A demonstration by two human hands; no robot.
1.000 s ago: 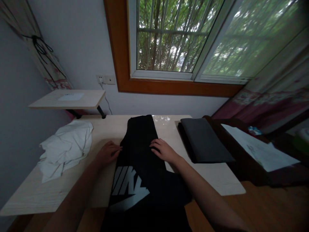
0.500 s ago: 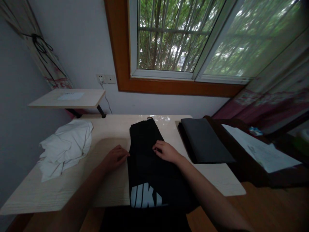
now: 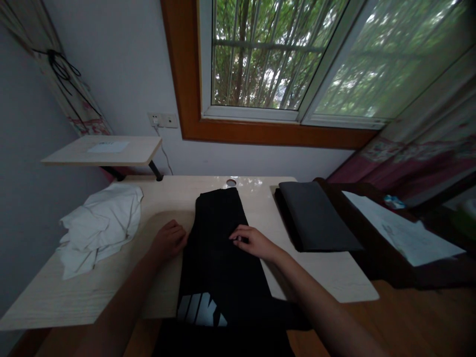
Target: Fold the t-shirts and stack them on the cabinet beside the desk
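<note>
A dark, folded garment that looks like black trousers (image 3: 219, 258) lies lengthwise on the pale table, its near end at the front edge. White block lettering shows near that end, part of it cut off by a fold. At the garment's left edge, my left hand (image 3: 170, 240) is closed, fingers curled on the cloth's border. My right hand (image 3: 255, 242) rests on the upper right part, thumb and fingers pinching the fabric. The exact grip of the left fingertips is hard to see.
A crumpled white cloth (image 3: 102, 225) lies at the left, below a small raised shelf (image 3: 107, 151). To the right sits a dark grey folder-like object (image 3: 316, 215). Farther right is a paper sheet (image 3: 405, 230). A round cable hole (image 3: 231, 182) is at the table's back.
The black trousers have shifted left and slightly toward me, uncovering the cable hole. My left hand has moved left with their edge; the right hand has moved slightly left and down.
</note>
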